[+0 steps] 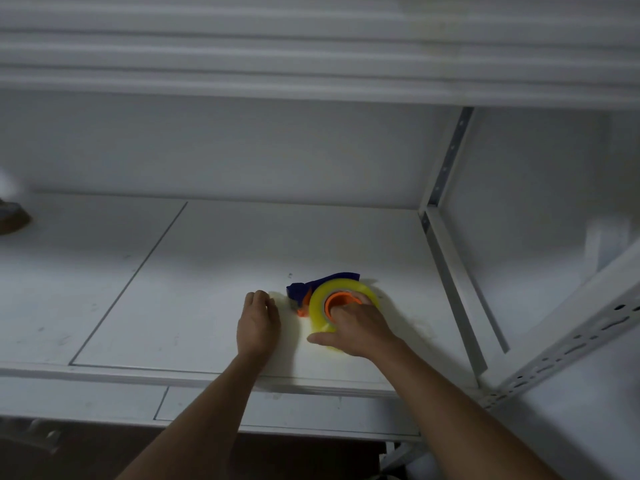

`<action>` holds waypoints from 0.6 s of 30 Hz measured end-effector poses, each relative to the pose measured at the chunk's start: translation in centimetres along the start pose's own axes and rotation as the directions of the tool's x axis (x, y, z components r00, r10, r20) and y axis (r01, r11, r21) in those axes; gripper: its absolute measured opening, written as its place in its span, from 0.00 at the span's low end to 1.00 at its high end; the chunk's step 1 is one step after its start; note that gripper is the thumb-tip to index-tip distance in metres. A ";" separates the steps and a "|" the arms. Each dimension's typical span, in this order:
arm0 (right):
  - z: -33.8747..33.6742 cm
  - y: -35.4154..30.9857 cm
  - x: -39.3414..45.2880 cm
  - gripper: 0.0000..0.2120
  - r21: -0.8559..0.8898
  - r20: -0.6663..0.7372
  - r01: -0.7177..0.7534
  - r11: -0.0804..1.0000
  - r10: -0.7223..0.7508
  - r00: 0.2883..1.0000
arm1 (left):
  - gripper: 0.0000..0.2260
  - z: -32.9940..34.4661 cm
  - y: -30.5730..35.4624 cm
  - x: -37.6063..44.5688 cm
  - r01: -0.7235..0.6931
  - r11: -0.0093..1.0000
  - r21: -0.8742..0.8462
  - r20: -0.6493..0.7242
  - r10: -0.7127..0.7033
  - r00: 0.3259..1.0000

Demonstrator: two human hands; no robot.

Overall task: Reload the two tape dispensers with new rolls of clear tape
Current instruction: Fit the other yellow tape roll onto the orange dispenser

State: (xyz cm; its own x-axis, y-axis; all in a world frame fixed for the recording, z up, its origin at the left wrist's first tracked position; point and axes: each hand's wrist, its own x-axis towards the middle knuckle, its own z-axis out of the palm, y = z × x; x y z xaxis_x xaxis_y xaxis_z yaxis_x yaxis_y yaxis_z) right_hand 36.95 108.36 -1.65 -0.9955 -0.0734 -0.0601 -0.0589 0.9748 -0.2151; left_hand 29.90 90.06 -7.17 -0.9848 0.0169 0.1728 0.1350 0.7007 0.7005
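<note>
Shelf: white metal shelf (214, 258) of a slotted-post rack, holding one tape dispenser and, at its far left edge, a blurred brown object (14, 220) that cannot be identified.
Dispenser: blue tape dispenser (313, 285) lying on the shelf board, its blue body showing just beyond and to the left of the right hand's fingers; an orange part juts out low on its left side.
Roll: roll of clear tape (320, 303) seated on the dispenser's orange hub (341, 299); the wound tape looks yellowish and glossy, and the roll stands tilted toward the camera.
Right hand: right hand (356, 329) laid over the near face of the roll, fingers reaching into the orange hub, thumb spread out to the left below the roll; it presses on roll and hub, though whether the fingers close around anything cannot be told.
Left hand: left hand (258, 320) resting on the board just left of the dispenser, fingers curled loosely, nothing visibly held; whether the fingertips touch the dispenser is unclear.
Post: grey-white slotted upright (446, 161) to the right of the right hand, well apart from it.
</note>
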 end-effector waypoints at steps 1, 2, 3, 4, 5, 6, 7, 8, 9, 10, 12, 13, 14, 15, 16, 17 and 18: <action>0.0 0.1 0.0 0.25 0.001 0.011 0.011 1.000 -0.011 1.000 | 0.09 0.0 -0.1 0.0 0.009 1.000 -0.010 0.007 -0.009 1.000; -0.1 0.2 -0.2 0.23 0.011 0.029 0.030 0.999 -0.030 0.999 | 0.09 0.0 -0.2 0.1 0.009 1.000 -0.020 0.012 -0.009 1.000; -0.2 0.3 -0.4 0.21 0.026 0.058 0.039 0.999 -0.040 0.997 | 0.09 0.0 -0.2 0.1 0.006 1.000 -0.027 0.014 -0.006 1.000; -0.3 0.5 -0.6 0.19 0.037 0.087 0.049 0.998 -0.052 0.995 | 0.08 0.0 -0.3 0.1 0.005 0.999 -0.033 0.012 -0.004 1.000; -0.3 0.6 -0.8 0.18 0.038 0.111 0.055 0.998 -0.059 0.992 | 0.08 0.1 -0.3 0.1 0.006 0.999 -0.037 0.012 -0.005 1.000; -0.3 0.8 -1.0 0.17 0.032 0.115 0.072 0.997 -0.075 0.991 | 0.08 0.1 -0.2 0.1 0.006 0.999 -0.041 0.012 -0.006 1.000; -0.2 0.8 -1.1 0.17 0.018 0.112 0.082 0.996 -0.084 0.990 | 0.08 0.1 -0.2 0.1 0.006 0.999 -0.045 0.011 -0.005 1.000; -0.2 0.9 -1.1 0.16 0.008 0.104 0.083 0.997 -0.083 0.991 | 0.09 0.2 -0.2 0.2 0.006 0.999 -0.046 0.010 -0.005 1.000; -0.2 0.9 -1.1 0.17 0.009 0.103 0.074 0.997 -0.075 0.992 | 0.09 0.2 -0.2 0.2 0.010 0.999 -0.043 0.007 -0.010 1.000; -0.2 0.9 -1.1 0.17 0.018 0.095 0.071 0.997 -0.073 0.993 | 0.09 0.2 -0.2 0.2 0.021 0.999 -0.041 0.001 -0.021 1.000; -0.1 0.7 -1.2 0.19 0.033 0.061 0.071 0.997 -0.073 0.995 | 0.09 0.2 -0.3 0.4 0.047 0.998 -0.045 -0.016 -0.048 0.999; 0.1 0.6 -1.1 0.21 0.037 0.050 0.064 0.997 -0.066 0.997 | 0.09 0.2 -0.3 0.4 0.053 0.997 -0.047 -0.022 -0.054 0.998; 0.2 0.6 -1.2 0.23 0.038 0.048 0.055 0.998 -0.057 0.997 | 0.09 0.2 -0.3 0.5 0.055 0.997 -0.048 -0.025 -0.056 0.998; 0.2 0.6 -1.2 0.23 0.037 0.058 0.052 0.998 -0.054 0.997 | 0.09 0.2 -0.2 0.4 0.056 0.997 -0.052 -0.025 -0.057 0.998; 0.2 0.7 -1.3 0.23 0.035 0.070 0.057 0.998 -0.059 0.996 | 0.09 0.1 -0.1 0.4 0.059 0.997 -0.057 -0.025 -0.060 0.998; 0.2 0.8 -1.3 0.20 0.030 0.079 0.065 0.997 -0.067 0.995 | 0.09 0.1 -0.1 0.4 0.063 0.996 -0.063 -0.024 -0.064 0.998; 0.1 0.9 -1.5 0.18 0.027 0.090 0.075 0.997 -0.077 0.993 | 0.09 0.0 -0.1 0.4 0.066 0.996 -0.066 -0.024 -0.068 0.997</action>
State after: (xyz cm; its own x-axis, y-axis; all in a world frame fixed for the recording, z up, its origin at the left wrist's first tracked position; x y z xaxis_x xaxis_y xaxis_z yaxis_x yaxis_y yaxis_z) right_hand 38.37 109.35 -1.89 -0.9772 -0.1672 -0.1311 -0.1315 0.9606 -0.2449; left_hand 29.47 90.05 -7.16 -0.9888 -0.0474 0.1415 0.0767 0.6520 0.7544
